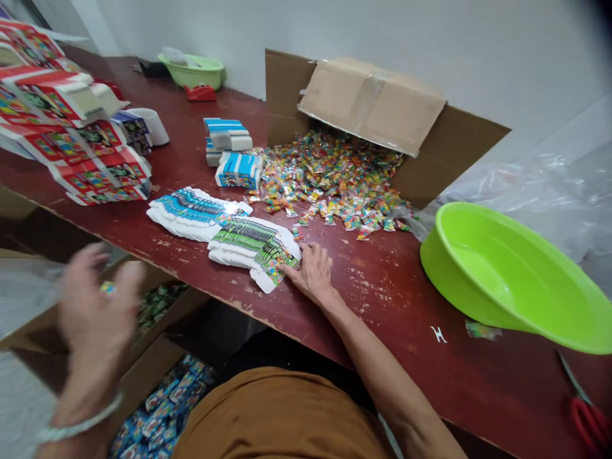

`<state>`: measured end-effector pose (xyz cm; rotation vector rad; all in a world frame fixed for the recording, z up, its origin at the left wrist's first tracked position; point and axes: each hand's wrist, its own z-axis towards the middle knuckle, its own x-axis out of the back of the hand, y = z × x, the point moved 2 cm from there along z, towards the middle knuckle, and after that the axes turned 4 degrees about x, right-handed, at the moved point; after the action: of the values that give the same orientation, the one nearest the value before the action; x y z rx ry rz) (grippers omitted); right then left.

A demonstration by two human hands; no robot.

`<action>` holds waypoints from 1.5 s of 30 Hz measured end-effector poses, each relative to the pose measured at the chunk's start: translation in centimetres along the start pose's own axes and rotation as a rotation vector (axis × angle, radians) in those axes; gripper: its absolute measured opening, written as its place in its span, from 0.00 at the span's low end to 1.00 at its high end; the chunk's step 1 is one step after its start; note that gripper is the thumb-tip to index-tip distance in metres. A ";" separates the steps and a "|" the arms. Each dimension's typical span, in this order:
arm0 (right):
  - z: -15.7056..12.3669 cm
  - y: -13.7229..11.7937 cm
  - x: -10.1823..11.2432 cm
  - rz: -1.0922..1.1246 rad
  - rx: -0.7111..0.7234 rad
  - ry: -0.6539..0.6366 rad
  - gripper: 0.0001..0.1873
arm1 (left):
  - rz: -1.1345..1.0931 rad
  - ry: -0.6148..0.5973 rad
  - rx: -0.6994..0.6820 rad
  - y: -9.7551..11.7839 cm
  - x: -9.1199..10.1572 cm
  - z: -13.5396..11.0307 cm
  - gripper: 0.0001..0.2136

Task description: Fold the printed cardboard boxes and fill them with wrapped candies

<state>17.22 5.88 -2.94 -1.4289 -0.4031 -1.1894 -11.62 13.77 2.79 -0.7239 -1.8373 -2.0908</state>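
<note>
My right hand (312, 273) rests on the dark red table (382, 299), its fingers bent onto the edge of a fanned stack of flat green printed cartons (248, 243). A similar stack of blue flat cartons (191, 211) lies just left of it. My left hand (98, 305) hangs off the table's near edge, blurred by motion, fingers spread, with a small colourful packet (108, 288) at its fingers. A heap of small colourful candy packets (335, 178) spills from a tipped cardboard box (377, 108) behind the stacks.
A large green basin (507, 280) sits at the right, red scissors (586, 414) near the front right. Folded blue boxes (234, 156) and red printed cartons (71, 140) stand at the left. A small green basin (194, 70) and tape dispenser (201, 93) are far back. Boxes of packets lie below the table.
</note>
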 end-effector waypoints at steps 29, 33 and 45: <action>-4.7 -3.8 5.6 1.371 -0.030 -0.274 0.20 | -0.811 -1.163 0.335 6.7 -10.8 -7.4 0.27; -5.2 -4.0 5.6 1.417 -0.017 -0.280 0.18 | -0.751 -1.150 0.260 7.1 -10.7 -7.3 0.26; -6.9 -5.1 9.4 0.311 0.548 -0.077 0.10 | -0.653 -1.032 0.146 5.8 -10.9 -6.6 0.20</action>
<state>14.18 -2.48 6.23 -1.0137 -0.4947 -0.7006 -0.76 5.01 1.41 -1.5158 -3.0649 -2.0146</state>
